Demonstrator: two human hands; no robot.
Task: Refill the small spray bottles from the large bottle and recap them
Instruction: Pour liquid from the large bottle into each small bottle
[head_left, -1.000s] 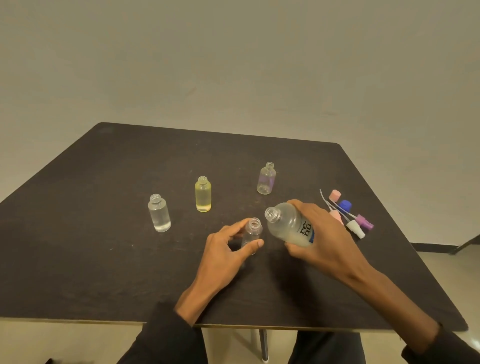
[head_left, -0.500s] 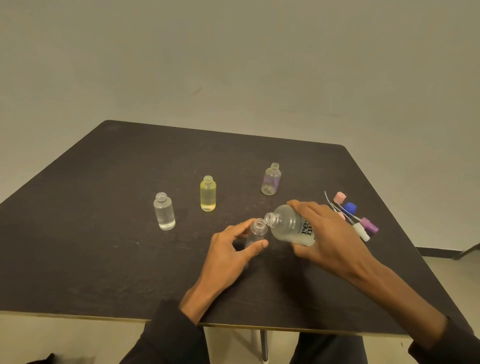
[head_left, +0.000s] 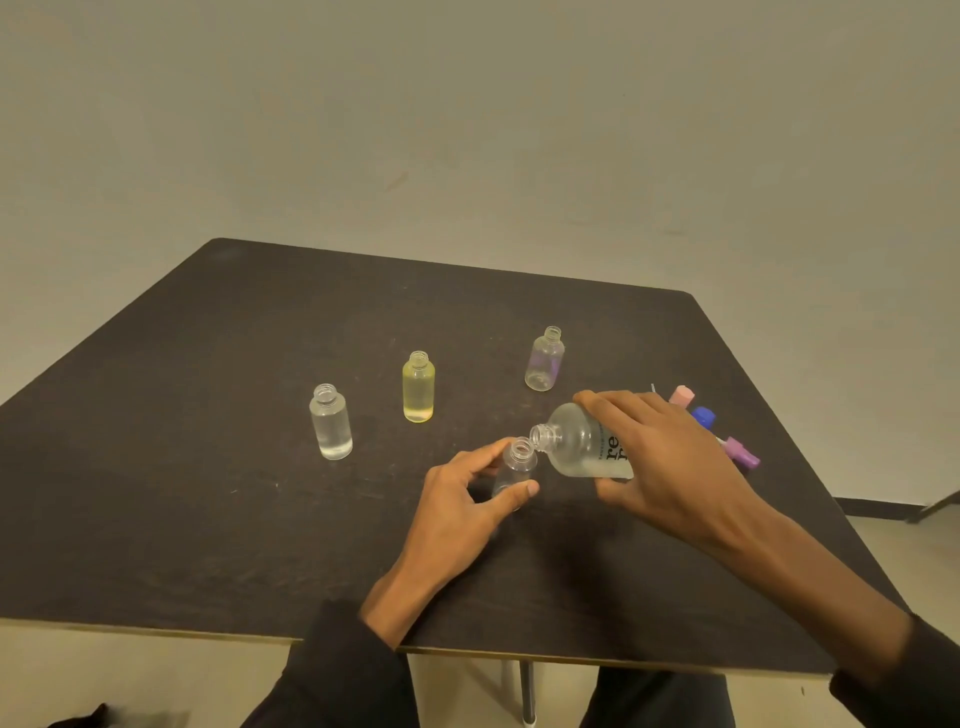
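Frosted large bottle (head_left: 579, 449) lettered "re" in right grip (head_left: 670, 462); left grip (head_left: 457, 506) pinches small bottle (head_left: 517, 465)

Large bottle (head_left: 582, 447) label mostly hidden under right hand (head_left: 670, 462); spray caps (head_left: 701, 415) partly hidden behind it.

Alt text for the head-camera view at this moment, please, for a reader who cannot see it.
A person's right hand tips a large clear bottle so its open neck meets the mouth of a small uncapped bottle steadied by the left hand on a dark table. Three more uncapped small bottles stand behind; loose spray caps lie at right.
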